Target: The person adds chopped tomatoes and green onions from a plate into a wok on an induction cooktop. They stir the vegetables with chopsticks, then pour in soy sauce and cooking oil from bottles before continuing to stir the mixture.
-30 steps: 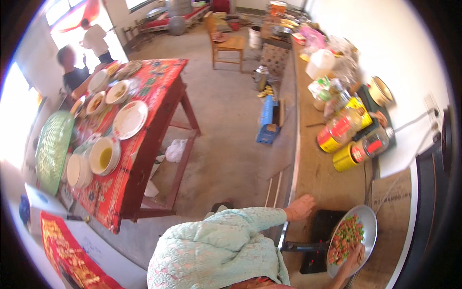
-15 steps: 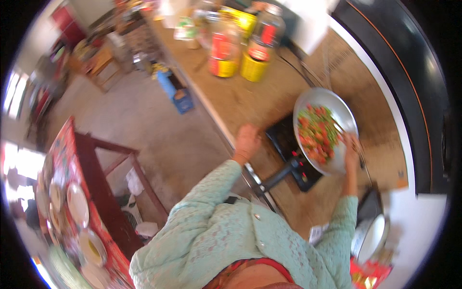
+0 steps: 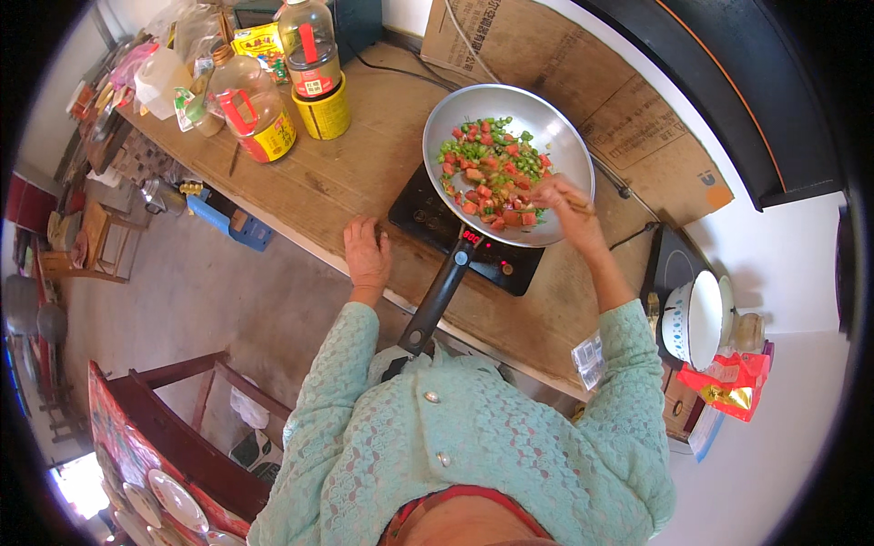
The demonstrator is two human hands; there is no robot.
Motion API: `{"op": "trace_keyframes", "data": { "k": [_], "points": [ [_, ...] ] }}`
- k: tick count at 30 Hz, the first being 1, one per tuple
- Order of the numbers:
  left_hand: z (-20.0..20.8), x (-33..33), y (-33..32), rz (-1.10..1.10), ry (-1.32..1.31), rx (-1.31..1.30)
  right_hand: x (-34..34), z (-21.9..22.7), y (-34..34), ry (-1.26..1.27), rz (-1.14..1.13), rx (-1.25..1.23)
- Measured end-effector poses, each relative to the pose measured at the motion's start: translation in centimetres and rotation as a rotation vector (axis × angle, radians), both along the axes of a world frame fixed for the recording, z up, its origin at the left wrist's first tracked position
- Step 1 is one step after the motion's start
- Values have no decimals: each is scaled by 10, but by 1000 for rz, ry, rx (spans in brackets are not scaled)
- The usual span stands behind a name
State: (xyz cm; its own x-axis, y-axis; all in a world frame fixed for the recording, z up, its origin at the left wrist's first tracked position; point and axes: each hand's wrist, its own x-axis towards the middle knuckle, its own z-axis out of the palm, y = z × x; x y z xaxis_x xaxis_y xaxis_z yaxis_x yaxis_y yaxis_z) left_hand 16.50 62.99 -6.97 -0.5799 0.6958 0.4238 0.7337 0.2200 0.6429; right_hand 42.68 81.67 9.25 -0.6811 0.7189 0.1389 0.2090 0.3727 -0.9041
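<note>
A silver frying pan (image 3: 569, 136) with a long black handle stands on a black induction cooker (image 3: 514, 273) whose red lights are lit. Chopped green and red pieces of food (image 3: 496, 168) cover much of its bottom. My right hand (image 3: 563, 196) is over the pan's right side, closed round a brown-handled utensil (image 3: 583, 206); its lower end is hidden by the hand and food. My left hand (image 3: 367, 253) lies on the counter's front edge, left of the cooker, fingers extended and holding nothing.
Bottles (image 3: 250, 105) and a yellow tin (image 3: 325, 111) stand at the counter's left. Cardboard (image 3: 637, 136) lines the wall behind the pan. At right are another black cooktop (image 3: 669, 259), a white enamel pot (image 3: 701, 318) and a red packet (image 3: 728, 382). Plates (image 3: 177, 500) sit on a table at lower left.
The view has turned, so the pan and counter appear farther left and higher. My right hand stays at the pan with the utensil; my left hand remains on the counter edge.
</note>
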Motion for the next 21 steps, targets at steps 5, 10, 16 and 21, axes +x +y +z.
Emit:
{"op": "trace_keyframes", "data": {
  "k": [5, 10, 16, 21],
  "points": [
    [-1, -1, -3, 12, -8, -4, 44, 37, 5, 160, -267, -162],
    [2, 0, -1, 10, 10, 26, 55, 31, -10, -12, -16, -211],
    [4, -1, -1, 3, 3, -13, 25, -11, 9, 166, -200, -90],
    [0, -1, -2, 20, 22, 25, 48, 40, 5, 154, -336, -123]
  ]
}}
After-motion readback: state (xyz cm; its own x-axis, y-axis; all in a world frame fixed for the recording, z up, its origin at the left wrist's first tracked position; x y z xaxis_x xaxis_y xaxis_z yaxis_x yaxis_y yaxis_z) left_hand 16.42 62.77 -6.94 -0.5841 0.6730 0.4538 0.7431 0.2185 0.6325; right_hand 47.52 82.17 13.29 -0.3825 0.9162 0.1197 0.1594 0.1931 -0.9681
